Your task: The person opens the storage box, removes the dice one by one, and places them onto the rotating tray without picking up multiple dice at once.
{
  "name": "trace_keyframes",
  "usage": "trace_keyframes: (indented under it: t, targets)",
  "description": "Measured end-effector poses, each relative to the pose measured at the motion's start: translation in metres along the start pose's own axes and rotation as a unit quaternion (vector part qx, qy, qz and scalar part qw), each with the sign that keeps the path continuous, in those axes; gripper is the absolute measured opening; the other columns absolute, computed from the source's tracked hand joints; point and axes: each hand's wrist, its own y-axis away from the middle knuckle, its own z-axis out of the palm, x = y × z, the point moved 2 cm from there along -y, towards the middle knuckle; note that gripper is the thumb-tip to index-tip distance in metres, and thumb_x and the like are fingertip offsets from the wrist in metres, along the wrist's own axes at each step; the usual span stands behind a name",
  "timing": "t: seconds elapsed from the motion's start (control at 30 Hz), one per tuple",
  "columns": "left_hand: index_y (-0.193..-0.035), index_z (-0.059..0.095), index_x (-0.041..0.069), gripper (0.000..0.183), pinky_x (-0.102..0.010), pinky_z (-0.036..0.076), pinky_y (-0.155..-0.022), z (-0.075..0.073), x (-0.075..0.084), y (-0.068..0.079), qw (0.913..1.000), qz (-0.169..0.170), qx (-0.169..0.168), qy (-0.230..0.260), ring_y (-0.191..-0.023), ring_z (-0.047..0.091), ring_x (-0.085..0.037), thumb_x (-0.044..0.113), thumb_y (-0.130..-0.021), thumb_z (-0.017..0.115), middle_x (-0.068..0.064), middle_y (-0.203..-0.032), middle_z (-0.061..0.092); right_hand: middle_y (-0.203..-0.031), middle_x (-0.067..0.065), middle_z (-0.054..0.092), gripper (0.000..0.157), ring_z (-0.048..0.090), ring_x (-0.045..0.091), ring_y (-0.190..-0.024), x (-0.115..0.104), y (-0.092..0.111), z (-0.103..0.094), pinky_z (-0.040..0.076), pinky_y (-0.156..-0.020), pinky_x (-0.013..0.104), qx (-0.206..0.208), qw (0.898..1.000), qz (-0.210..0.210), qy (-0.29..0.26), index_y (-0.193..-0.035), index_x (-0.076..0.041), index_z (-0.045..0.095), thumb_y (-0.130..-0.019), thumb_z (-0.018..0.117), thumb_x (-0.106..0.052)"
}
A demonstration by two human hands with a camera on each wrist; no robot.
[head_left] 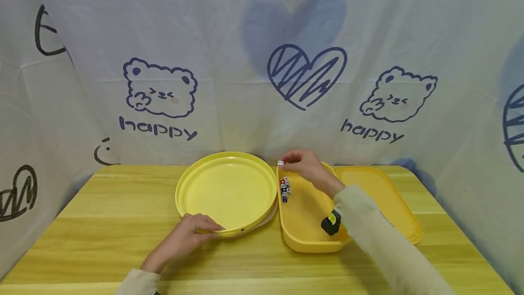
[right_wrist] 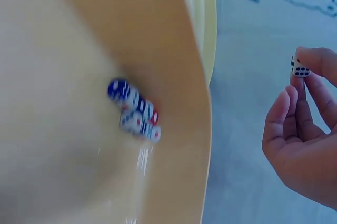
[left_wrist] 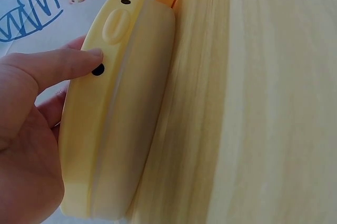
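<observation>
My right hand [head_left: 304,165] pinches a white die [head_left: 280,163] between thumb and fingertips, above the far left rim of an orange-yellow box [head_left: 309,246]. In the right wrist view the die [right_wrist: 300,68] shows dark dots. Several white, red and blue dice [right_wrist: 138,111] lie in a cluster inside the box along its left wall. To the left, my left hand [head_left: 192,233] grips the near rim of a round yellow tray [head_left: 227,190]. The left wrist view shows the thumb on the tray's side [left_wrist: 87,124], beside a black dot and a raised oval; the other fingers are partly hidden behind it.
An orange-yellow lid [head_left: 380,199] lies flat right of the box. The black device [head_left: 331,223] on my right wrist hangs over the box. Wood-patterned tabletop [head_left: 102,236] extends around the containers, and a printed cloth [head_left: 229,58] hangs behind.
</observation>
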Motion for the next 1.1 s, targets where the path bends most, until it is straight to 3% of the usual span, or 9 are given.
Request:
trace_keyframes:
  t: [0.27, 0.67, 0.97, 1.1]
  targets:
    - [-0.099, 0.075, 0.000, 0.014, -0.028, 0.050, -0.071, -0.001, 0.001, 0.000, 1.0000, -0.003, 0.001, 0.001, -0.085, 0.061, -0.009, 0.003, -0.087, 0.070, -0.004, -0.092, 0.072, -0.102, 0.005, 0.066, 0.021, 0.058, 0.021, -0.094, -0.019, 0.010, 0.025, 0.049, -0.088, 0.037, -0.051, 0.999, -0.003, 0.015, -0.108, -0.005, 0.069, -0.088, 0.071, -0.014]
    - [-0.098, 0.075, 0.000, 0.013, -0.027, 0.049, -0.070, 0.002, 0.001, -0.001, 0.9999, 0.000, 0.009, -0.006, -0.083, 0.061, -0.008, 0.002, -0.086, 0.070, -0.002, -0.090, 0.073, -0.088, 0.001, 0.066, 0.016, 0.055, 0.014, -0.077, -0.030, 0.015, 0.055, 0.048, -0.071, 0.025, -0.095, 0.992, -0.082, 0.032, -0.097, -0.002, 0.072, -0.083, 0.076, -0.009]
    - [-0.098, 0.076, 0.001, 0.013, -0.028, 0.050, -0.071, 0.001, 0.001, -0.001, 0.9999, -0.003, 0.009, -0.011, -0.084, 0.061, -0.008, 0.001, -0.085, 0.070, -0.002, -0.091, 0.073, -0.080, 0.000, 0.066, 0.012, 0.056, 0.013, -0.074, -0.030, 0.013, 0.067, 0.047, -0.066, 0.025, -0.085, 0.994, -0.033, 0.063, -0.090, -0.003, 0.072, -0.081, 0.078, -0.008]
    - [-0.097, 0.076, 0.001, 0.013, -0.028, 0.050, -0.071, 0.001, 0.001, 0.000, 0.9998, 0.005, 0.011, -0.014, -0.083, 0.062, -0.008, 0.001, -0.085, 0.070, -0.002, -0.090, 0.073, -0.077, 0.000, 0.066, 0.011, 0.057, 0.012, -0.072, -0.025, 0.014, 0.073, 0.048, -0.066, 0.023, -0.090, 0.993, -0.038, 0.066, -0.087, -0.002, 0.071, -0.079, 0.078, -0.005]
